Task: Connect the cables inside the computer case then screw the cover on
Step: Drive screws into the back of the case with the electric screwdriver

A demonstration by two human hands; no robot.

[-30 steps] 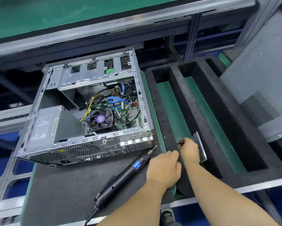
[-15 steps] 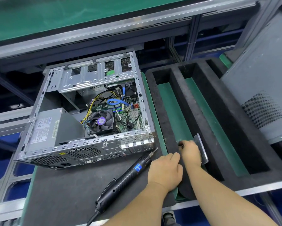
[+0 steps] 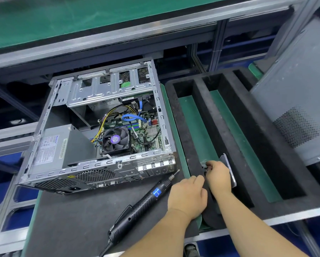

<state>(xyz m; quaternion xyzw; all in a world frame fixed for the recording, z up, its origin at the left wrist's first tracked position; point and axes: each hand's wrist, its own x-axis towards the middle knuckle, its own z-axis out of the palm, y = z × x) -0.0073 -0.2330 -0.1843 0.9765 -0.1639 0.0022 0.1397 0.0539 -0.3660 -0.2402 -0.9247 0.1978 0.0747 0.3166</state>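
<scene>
The open computer case [image 3: 92, 169] lies on a black mat, with its fan, motherboard and blue and yellow cables [image 3: 131, 117] exposed. The grey cover panel [image 3: 296, 101] leans at the far right. A black electric screwdriver [image 3: 146, 199] lies on the mat in front of the case. My right hand [image 3: 218, 176] pinches a small dark and silver part [image 3: 205, 166] in a slot of the black foam tray [image 3: 192, 138], next to a metal plate [image 3: 230, 170]. My left hand [image 3: 187, 194] rests knuckles up at the tray's near left edge, fingers loosely curled.
The foam tray has several long slots with green bottoms [image 3: 198, 127]. A green-topped shelf with an aluminium rail [image 3: 118, 36] runs overhead behind the case. The bench's metal front edge [image 3: 285, 217] lies near me.
The view has shifted a little, so the case sits lower in the frame. Both hands stay at the tray's near slot; the right hand's fingers keep working at the small part.
</scene>
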